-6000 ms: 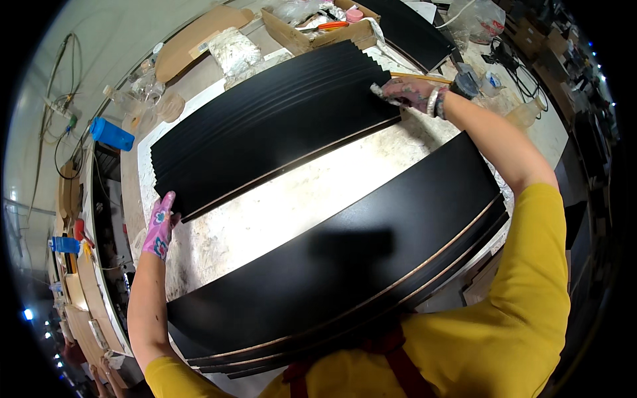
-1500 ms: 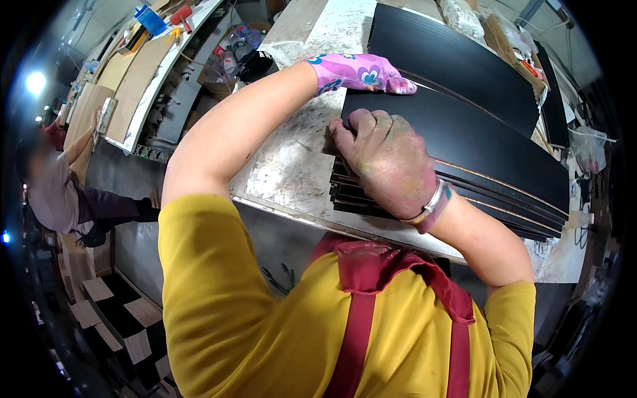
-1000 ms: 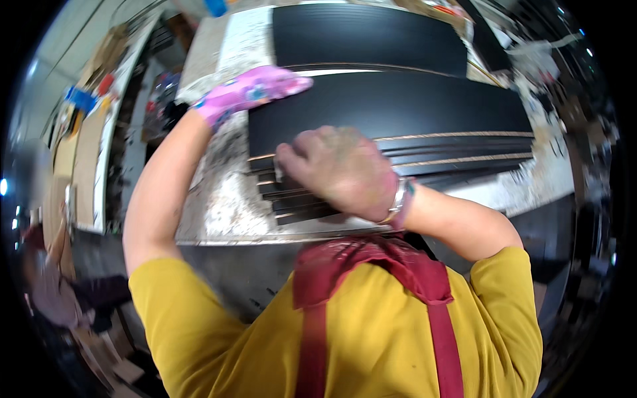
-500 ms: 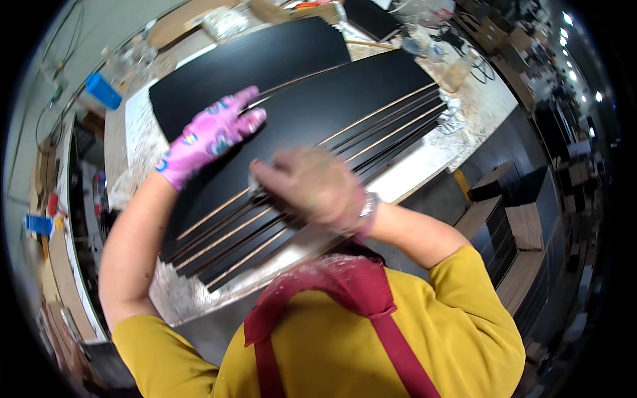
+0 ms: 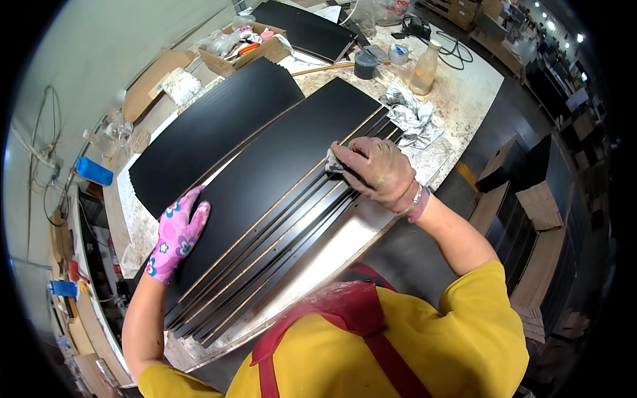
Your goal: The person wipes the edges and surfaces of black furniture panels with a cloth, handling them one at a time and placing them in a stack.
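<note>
A stack of long black panels (image 5: 279,156) lies slantwise on the worktable, its layered edges toward me. Thin light-brown lines run between the dark edges. My right hand (image 5: 381,174), in a stained, dull-pink glove, pinches a small greyish wad of cloth (image 5: 334,162) against these edges near the stack's right end. My left hand (image 5: 178,232), in a pink flowered glove, rests at the left part of the stack's far side, fingers stretched and thumb apart. Beyond it lies a second stack of black panels (image 5: 219,119).
Crumpled white paper (image 5: 413,118) lies by the stack's right end. Behind it are a cloudy bottle (image 5: 425,68), a dark cup (image 5: 365,64) and a black cable (image 5: 458,53). A cardboard box (image 5: 249,56) stands farther back. A blue cup (image 5: 94,171) is at left; stacked panels (image 5: 541,199) stand at right.
My right hand has moved right along the panel edges with the wad. My left hand has shifted nearer to the stack's left end. The view has shifted too.
</note>
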`<control>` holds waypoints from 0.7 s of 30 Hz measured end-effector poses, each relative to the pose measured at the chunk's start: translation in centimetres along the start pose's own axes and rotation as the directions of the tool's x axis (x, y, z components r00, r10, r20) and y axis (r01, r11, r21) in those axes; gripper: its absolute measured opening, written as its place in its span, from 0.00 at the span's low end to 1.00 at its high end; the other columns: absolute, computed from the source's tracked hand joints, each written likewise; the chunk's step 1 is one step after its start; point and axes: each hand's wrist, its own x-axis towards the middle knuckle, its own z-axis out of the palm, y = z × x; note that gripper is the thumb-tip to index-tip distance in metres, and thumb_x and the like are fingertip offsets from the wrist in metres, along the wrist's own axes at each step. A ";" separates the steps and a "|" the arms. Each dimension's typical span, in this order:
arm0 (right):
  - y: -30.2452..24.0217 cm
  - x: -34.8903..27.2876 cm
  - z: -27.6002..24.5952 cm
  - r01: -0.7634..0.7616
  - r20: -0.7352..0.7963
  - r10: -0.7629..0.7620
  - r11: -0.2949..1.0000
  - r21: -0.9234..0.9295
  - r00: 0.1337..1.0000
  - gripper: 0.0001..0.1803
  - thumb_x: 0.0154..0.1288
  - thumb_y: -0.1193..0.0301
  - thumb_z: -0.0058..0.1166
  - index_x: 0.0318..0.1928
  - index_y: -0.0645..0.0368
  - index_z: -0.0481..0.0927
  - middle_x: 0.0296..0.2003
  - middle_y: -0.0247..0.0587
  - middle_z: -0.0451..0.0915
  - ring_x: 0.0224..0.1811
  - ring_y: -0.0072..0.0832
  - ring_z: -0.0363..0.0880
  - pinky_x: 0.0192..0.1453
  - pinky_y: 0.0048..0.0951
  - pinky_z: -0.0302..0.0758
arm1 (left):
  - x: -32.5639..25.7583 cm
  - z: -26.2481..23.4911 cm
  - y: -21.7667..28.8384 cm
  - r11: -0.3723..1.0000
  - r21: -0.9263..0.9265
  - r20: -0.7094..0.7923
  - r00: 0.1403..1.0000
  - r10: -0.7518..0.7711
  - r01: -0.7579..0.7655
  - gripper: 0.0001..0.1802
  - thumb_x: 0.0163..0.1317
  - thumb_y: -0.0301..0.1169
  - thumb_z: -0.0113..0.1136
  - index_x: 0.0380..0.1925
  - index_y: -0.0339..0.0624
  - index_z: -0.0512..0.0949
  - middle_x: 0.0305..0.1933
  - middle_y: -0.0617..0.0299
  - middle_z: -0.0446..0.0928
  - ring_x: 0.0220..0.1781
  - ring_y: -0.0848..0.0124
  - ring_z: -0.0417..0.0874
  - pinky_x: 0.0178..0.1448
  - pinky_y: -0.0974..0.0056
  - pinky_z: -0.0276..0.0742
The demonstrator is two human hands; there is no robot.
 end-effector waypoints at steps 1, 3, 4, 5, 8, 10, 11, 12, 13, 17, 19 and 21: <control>1.2 -0.2 0.1 -0.021 0.012 0.021 1.000 -0.012 1.000 0.26 0.58 0.72 0.60 0.59 0.51 0.75 0.41 0.43 0.78 0.41 0.39 0.78 0.44 0.36 0.77 | -0.3 0.0 -0.5 0.999 -0.010 -0.016 0.999 0.036 -0.037 0.23 0.69 0.38 0.49 0.60 0.39 0.72 0.53 0.41 0.78 0.57 0.46 0.77 0.61 0.55 0.72; 6.0 -0.7 -0.8 -0.102 -0.003 0.102 0.992 -0.079 0.995 0.25 0.59 0.71 0.61 0.59 0.50 0.76 0.42 0.44 0.79 0.42 0.37 0.79 0.46 0.35 0.77 | -0.3 0.0 -0.7 0.999 0.024 -0.001 0.999 0.034 -0.034 0.23 0.69 0.37 0.49 0.60 0.38 0.72 0.54 0.42 0.77 0.58 0.47 0.77 0.62 0.55 0.71; 8.6 -1.0 -1.5 -0.371 0.045 0.369 0.926 0.065 0.928 0.23 0.62 0.65 0.60 0.59 0.51 0.76 0.43 0.42 0.79 0.42 0.35 0.79 0.48 0.33 0.77 | -0.3 -0.2 -0.4 0.999 0.041 0.003 1.000 0.021 -0.021 0.23 0.69 0.37 0.49 0.60 0.38 0.72 0.55 0.42 0.77 0.58 0.47 0.77 0.63 0.55 0.71; 11.0 0.0 -2.7 -0.647 0.199 0.620 0.751 0.129 0.759 0.24 0.65 0.60 0.59 0.59 0.54 0.76 0.48 0.43 0.80 0.45 0.31 0.79 0.53 0.29 0.76 | -0.1 -0.1 -0.2 0.999 0.053 0.009 1.000 0.010 -0.010 0.23 0.68 0.37 0.49 0.60 0.38 0.72 0.55 0.42 0.77 0.58 0.48 0.77 0.63 0.56 0.71; 20.0 0.7 0.3 -0.537 0.173 0.525 0.696 0.477 0.833 0.26 0.66 0.61 0.59 0.60 0.61 0.75 0.54 0.47 0.79 0.53 0.30 0.78 0.59 0.27 0.73 | 0.4 -0.4 0.3 0.994 0.102 -0.003 0.999 0.048 -0.048 0.22 0.68 0.35 0.49 0.60 0.39 0.72 0.55 0.43 0.77 0.58 0.49 0.77 0.63 0.56 0.71; 18.9 4.5 1.3 -0.403 0.156 0.377 0.775 0.486 0.913 0.25 0.65 0.63 0.59 0.59 0.62 0.75 0.51 0.44 0.80 0.52 0.29 0.78 0.58 0.26 0.72 | 0.4 -0.1 -0.1 0.991 0.130 0.007 0.999 0.035 -0.035 0.22 0.67 0.34 0.49 0.60 0.41 0.72 0.55 0.44 0.77 0.58 0.50 0.77 0.63 0.56 0.72; 18.4 6.7 2.4 -0.474 0.229 0.421 0.696 0.539 0.878 0.24 0.65 0.62 0.59 0.57 0.64 0.76 0.49 0.42 0.81 0.51 0.28 0.78 0.55 0.26 0.73 | 0.4 0.1 0.0 0.992 0.126 0.011 1.000 0.028 -0.030 0.22 0.67 0.34 0.48 0.61 0.41 0.72 0.56 0.44 0.77 0.59 0.50 0.77 0.63 0.56 0.71; 17.9 8.9 3.5 -0.542 0.300 0.459 0.608 0.580 0.836 0.24 0.65 0.62 0.59 0.55 0.65 0.78 0.46 0.41 0.82 0.49 0.26 0.78 0.52 0.25 0.74 | 0.4 0.1 0.1 0.992 0.126 0.012 1.000 0.023 -0.025 0.23 0.67 0.34 0.48 0.61 0.42 0.71 0.56 0.45 0.77 0.59 0.50 0.77 0.64 0.56 0.71; 17.0 10.2 4.4 -0.604 0.396 0.467 0.488 0.631 0.791 0.23 0.64 0.59 0.59 0.53 0.63 0.80 0.42 0.39 0.83 0.45 0.25 0.78 0.47 0.25 0.74 | 0.5 0.0 0.0 0.992 0.124 0.010 1.000 0.022 -0.023 0.23 0.67 0.34 0.48 0.61 0.42 0.71 0.57 0.45 0.77 0.59 0.50 0.77 0.64 0.56 0.71; 19.5 8.2 3.5 -0.180 0.402 0.104 0.971 0.157 0.910 0.22 0.62 0.58 0.59 0.55 0.53 0.81 0.55 0.44 0.78 0.61 0.40 0.73 0.63 0.34 0.71 | 0.3 -0.7 1.6 0.987 0.132 0.047 0.994 -0.100 0.093 0.23 0.69 0.35 0.48 0.62 0.42 0.70 0.59 0.45 0.74 0.62 0.51 0.74 0.66 0.56 0.69; 16.3 7.3 -1.6 -0.616 0.689 0.279 0.726 0.304 0.669 0.29 0.63 0.55 0.59 0.59 0.60 0.77 0.48 0.41 0.82 0.46 0.27 0.80 0.54 0.28 0.76 | -1.5 -0.4 0.4 0.984 0.159 0.018 0.996 -0.084 0.080 0.23 0.71 0.38 0.48 0.63 0.43 0.69 0.61 0.47 0.74 0.64 0.52 0.73 0.67 0.55 0.68; 17.6 6.0 -6.6 -0.637 0.820 0.293 0.763 0.109 0.492 0.27 0.58 0.68 0.63 0.58 0.63 0.77 0.44 0.41 0.83 0.43 0.25 0.80 0.49 0.28 0.78 | -1.0 -1.0 2.3 0.986 0.152 -0.018 0.998 -0.063 0.065 0.24 0.71 0.40 0.49 0.62 0.42 0.70 0.58 0.47 0.75 0.61 0.51 0.75 0.66 0.54 0.70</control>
